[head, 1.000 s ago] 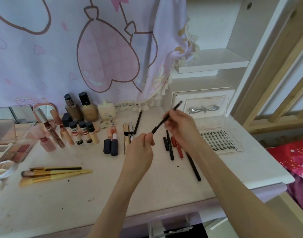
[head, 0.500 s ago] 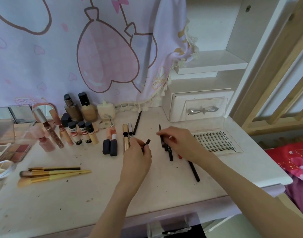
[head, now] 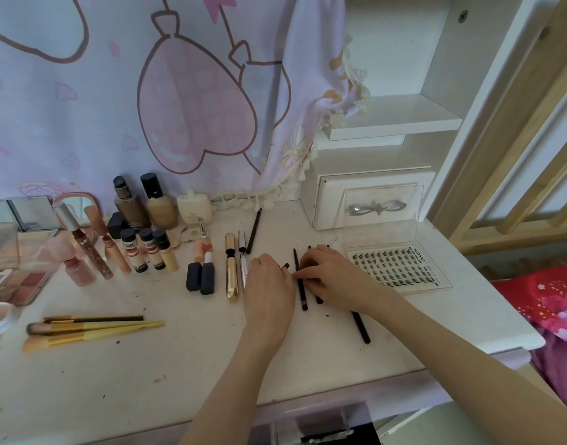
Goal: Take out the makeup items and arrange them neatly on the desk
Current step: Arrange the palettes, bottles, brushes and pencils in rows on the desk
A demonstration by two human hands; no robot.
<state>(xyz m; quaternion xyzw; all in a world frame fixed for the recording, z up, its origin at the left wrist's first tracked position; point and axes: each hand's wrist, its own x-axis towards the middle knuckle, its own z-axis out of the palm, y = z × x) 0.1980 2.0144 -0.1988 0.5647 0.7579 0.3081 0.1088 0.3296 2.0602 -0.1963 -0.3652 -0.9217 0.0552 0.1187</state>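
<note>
Both hands had dropped to the table (head: 340, 358). Right hand (head: 332, 277) fingers pinched an eyeliner pencil (head: 300, 281); left hand (head: 267, 281) gripped its cap (head: 285, 266). Step: lining up pencils; next, capping.

Hands (head: 295, 277) lowered to desk (head: 179, 374) — black pencil (head: 300, 279) (formerly aloft), now laid flat

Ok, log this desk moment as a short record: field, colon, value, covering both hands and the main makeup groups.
surface: white desk
left hand: fingers curled around a small black cap
right hand: fingertips on a thin black pencil lying on the desk
other pencils: a long black pencil lies angled by the right wrist
brushes: three, side by side, front left
foundation bottles: upright at the back
gold tube: lying flat beside a silver pen
lash tray: open, far right
</note>
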